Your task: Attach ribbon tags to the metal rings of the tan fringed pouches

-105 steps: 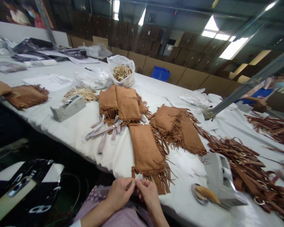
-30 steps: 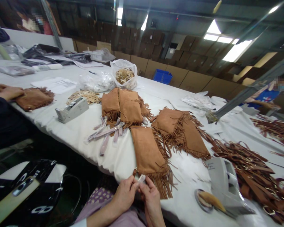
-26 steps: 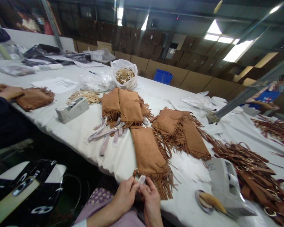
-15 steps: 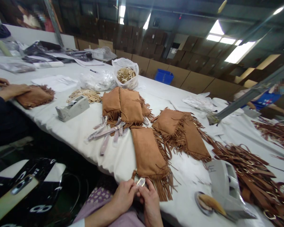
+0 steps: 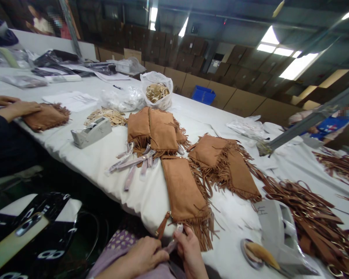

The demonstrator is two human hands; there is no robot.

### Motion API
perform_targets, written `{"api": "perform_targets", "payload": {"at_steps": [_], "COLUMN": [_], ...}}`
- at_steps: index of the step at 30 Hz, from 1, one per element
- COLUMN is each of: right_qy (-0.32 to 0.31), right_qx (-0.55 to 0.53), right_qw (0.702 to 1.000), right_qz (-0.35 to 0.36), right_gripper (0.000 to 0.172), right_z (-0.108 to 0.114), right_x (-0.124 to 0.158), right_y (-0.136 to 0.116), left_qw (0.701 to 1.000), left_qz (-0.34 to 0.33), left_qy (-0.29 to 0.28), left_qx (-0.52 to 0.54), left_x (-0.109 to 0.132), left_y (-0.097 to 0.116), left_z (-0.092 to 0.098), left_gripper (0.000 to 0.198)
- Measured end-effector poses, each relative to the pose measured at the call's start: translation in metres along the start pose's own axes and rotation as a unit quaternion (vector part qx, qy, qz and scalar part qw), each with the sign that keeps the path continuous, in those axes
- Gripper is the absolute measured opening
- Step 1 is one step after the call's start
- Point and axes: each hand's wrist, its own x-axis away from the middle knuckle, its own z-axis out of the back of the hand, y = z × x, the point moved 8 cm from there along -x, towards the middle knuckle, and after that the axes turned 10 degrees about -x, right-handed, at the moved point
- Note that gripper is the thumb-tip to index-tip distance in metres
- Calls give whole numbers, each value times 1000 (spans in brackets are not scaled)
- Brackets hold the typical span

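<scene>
At the table's front edge, my left hand (image 5: 147,252) is closed on the lower end of a plastic-wrapped strap (image 5: 171,245). My right hand (image 5: 189,246) pinches the strap's upper end between thumb and fingers. Just beyond lies a tan fringed suede bag (image 5: 186,190), flat, its fringe beside my right hand. From its near left corner a brown zipper pull (image 5: 163,226) hangs free, above my left hand. Several similar wrapped straps (image 5: 133,164) lie farther left, by a stack of fringed bags (image 5: 154,130).
More fringed bags (image 5: 221,161) lie right of centre. A grey tape dispenser (image 5: 279,232) and a heap of brown straps (image 5: 305,209) are at right; another dispenser (image 5: 91,131) stands left. A co-worker's hands (image 5: 17,108) rest on a bag (image 5: 46,116). Behind stands a white plastic bag (image 5: 157,89).
My hands have moved slightly down and apart, with the wrapped strap now showing stretched between them. The zipper pull, earlier beside my left fingers, now hangs clear of them.
</scene>
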Motion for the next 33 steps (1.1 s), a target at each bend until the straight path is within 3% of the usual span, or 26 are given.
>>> {"api": "perform_targets", "payload": {"at_steps": [3,9,13,16,20,22,24,27,30,33], "right_qy": [13,10,14,15,43,58,43,-34,-116,-145], "right_qx": [48,111,115,211,424,457,457,471,545,611], "right_qw": [998,992,991,973,883,850,835,806,730,654], "right_qz": [37,56,72,95,198,255,303,357,396,423], "right_gripper": [67,68,70,59,32,24,21,22,28,26], "right_z": [10,9,12,18,23,21,13,-15,-48,-68], "right_x": [-3,-1,4,9,22,29,33,33,29,23], "right_y": [-2,2,2,-8,-48,-68,-78,-76,-60,-45], "left_qw": [997,983,974,968,960,959,960,965,976,987], "left_qz": [60,105,63,25,-14,-25,-34,-51,-52,-39], "left_qy": [46,148,215,204,177,183,190,191,170,147], "left_qx": [-17,5,-43,-144,-216,-215,-202,-172,-127,-52], "left_x": [6,12,11,4,-3,-3,-2,-2,-5,-8], "left_y": [-15,-22,-14,-3,7,7,5,4,9,22], "left_z": [17,37,48,53,55,55,54,54,58,65], "left_gripper": [35,20,44,37,22,21,20,22,21,18]}}
